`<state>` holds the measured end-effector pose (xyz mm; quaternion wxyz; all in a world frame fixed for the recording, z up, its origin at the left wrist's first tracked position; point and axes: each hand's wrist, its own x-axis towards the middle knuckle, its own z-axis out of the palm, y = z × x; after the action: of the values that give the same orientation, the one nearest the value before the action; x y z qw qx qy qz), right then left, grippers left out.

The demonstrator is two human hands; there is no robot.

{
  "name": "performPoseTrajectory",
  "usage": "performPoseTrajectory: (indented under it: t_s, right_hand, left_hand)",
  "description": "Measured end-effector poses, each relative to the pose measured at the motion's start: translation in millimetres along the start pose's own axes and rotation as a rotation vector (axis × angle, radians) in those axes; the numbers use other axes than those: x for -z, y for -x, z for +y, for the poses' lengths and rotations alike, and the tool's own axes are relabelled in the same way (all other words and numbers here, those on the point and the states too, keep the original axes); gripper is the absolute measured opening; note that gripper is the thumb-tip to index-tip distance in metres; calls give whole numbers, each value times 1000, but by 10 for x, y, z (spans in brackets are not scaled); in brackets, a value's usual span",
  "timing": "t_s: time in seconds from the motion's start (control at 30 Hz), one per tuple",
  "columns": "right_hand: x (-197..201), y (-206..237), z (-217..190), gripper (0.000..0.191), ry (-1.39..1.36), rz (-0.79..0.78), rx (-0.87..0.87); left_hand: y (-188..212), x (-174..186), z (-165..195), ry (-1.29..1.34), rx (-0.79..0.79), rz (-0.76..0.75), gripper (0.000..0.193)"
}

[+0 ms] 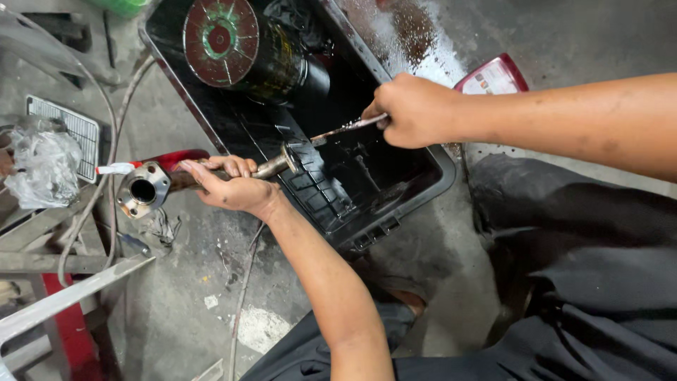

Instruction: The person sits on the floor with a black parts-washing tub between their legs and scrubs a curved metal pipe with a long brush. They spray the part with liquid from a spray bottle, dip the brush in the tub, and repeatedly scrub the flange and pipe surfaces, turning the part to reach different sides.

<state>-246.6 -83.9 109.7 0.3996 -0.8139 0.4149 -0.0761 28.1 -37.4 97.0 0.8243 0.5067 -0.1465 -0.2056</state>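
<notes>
My left hand [229, 183] grips a rusty metal pipe with a round bolt flange [143, 190] at its near end, holding it over the left rim of a black plastic tray [423, 190]. My right hand [412, 109] is closed on a thin metal tool [338, 131] that reaches down to the pipe's collar [289, 159] above the tray. Dark oily liquid fills the tray. A grimy round cylinder part [243, 46] lies in the tray's far end.
A red and white bottle [493, 76] sits behind my right hand. A wire rack [67, 134] and crumpled plastic [42, 166] lie at left beside grey metal bars [70, 289]. Hoses [106, 176] trail over the stained concrete floor. My dark-trousered legs [578, 282] fill the lower right.
</notes>
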Motion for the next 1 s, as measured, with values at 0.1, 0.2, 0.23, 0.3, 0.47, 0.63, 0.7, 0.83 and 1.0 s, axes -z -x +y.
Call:
performPoseTrajectory:
  t_s: [0.1, 0.2, 0.23, 0.3, 0.47, 0.63, 0.7, 0.83, 1.0]
  right_hand:
    - [-206, -33, -52, 38, -173, -90, -248]
    - [-307, -45, -76, 33, -354, -166, -390]
    - [-319, -48, -85, 33, -428, -188, -416]
    - [-316, -56, -96, 34, -494, -175, -447]
    - [-256, -70, -138, 29, -636, -185, -498]
    - [-104, 6, -147, 27, -154, -18, -127]
    - [-46, 64, -161, 23, 46, 29, -114]
    - [59, 100, -169, 17, 366, 148, 68]
    - [108, 116, -117, 31, 457, 172, 184]
  left_hand:
    - [123, -44, 30, -1, -41, -104, 39]
    - [206, -54, 31, 16, -69, -198, 36]
    - [214, -48, 37, 28, -81, -236, 35]
    - [223, -27, 49, 37, -104, -309, 33]
    - [208, 70, 110, 92, -185, -520, 29]
    - [153, 126, 33, 97, -193, -554, 28]
    - [113, 121, -56, -32, -174, -512, 32]
    - [19, 139, -198, 14, 38, -325, 30]
    - [-134, 187, -273, 332, 606, -287, 45]
